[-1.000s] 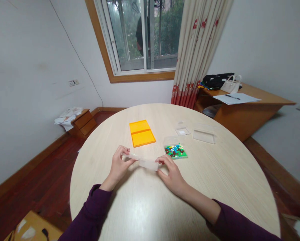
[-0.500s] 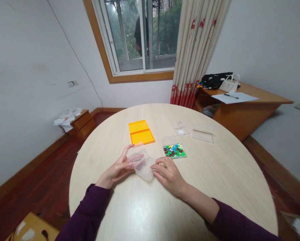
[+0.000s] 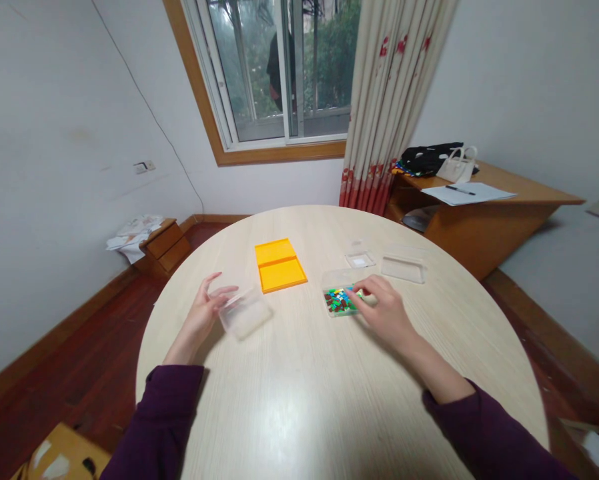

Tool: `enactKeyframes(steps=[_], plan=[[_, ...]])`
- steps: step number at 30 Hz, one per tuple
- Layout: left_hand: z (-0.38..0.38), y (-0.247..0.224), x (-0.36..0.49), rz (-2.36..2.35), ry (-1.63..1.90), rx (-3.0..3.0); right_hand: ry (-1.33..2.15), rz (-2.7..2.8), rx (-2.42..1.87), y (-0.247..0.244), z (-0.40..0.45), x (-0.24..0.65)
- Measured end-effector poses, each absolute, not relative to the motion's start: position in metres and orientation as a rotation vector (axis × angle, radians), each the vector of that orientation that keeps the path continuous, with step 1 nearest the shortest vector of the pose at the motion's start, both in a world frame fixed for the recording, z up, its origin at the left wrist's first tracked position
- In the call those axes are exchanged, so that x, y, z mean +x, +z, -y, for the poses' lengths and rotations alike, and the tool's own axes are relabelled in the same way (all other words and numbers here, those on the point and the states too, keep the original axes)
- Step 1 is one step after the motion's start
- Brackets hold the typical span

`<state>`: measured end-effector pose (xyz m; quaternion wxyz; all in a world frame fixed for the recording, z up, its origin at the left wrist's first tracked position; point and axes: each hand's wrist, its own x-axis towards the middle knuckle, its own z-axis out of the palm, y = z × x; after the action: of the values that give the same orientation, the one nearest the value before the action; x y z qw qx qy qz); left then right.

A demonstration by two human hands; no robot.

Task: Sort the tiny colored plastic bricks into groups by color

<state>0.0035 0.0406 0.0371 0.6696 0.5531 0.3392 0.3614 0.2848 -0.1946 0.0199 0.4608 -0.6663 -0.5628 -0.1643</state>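
Note:
My left hand (image 3: 207, 310) is at the left edge of a clear plastic box (image 3: 247, 313), its fingers apart and partly behind the box wall; whether it grips the box is unclear. My right hand (image 3: 384, 310) reaches over an open clear box of small coloured pieces (image 3: 339, 301), mostly green, blue and brown. Its thumb and forefinger are close together at the pieces, and anything between them is too small to make out. Between and beyond the hands lies an open yellow case (image 3: 282, 273).
Toward the back right of the round table (image 3: 299, 427) stand a small clear box (image 3: 360, 260) and a longer clear box (image 3: 403, 269). A brown desk (image 3: 499, 227) with papers (image 3: 467, 194) and a white bag (image 3: 458, 165) is at the right.
My left hand and the clear box have moved left. My right hand has left that box and moved right, over the coloured pieces.

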Motion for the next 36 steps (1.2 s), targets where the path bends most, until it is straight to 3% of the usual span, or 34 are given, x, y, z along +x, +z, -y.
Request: enactKeyframes(steps=[6,14,19,26,36], plan=[[-0.072,0.014,0.002,-0.995,1.099,1.281,-0.153,1.192,-1.729,0.003,0.2,0.335],[-0.081,0.0,0.016,-0.988,1.088,1.366,0.222,1.172,-1.699,-0.029,0.185,0.336],[-0.087,-0.006,0.016,-1.043,1.179,1.506,0.248,1.103,-1.697,-0.035,0.181,0.338],[-0.059,0.007,0.023,-0.967,1.655,1.788,0.182,1.053,-1.623,-0.025,0.18,0.33],[0.03,0.014,0.06,-0.647,1.204,2.174,0.11,1.047,-1.53,-0.024,0.174,0.296]])
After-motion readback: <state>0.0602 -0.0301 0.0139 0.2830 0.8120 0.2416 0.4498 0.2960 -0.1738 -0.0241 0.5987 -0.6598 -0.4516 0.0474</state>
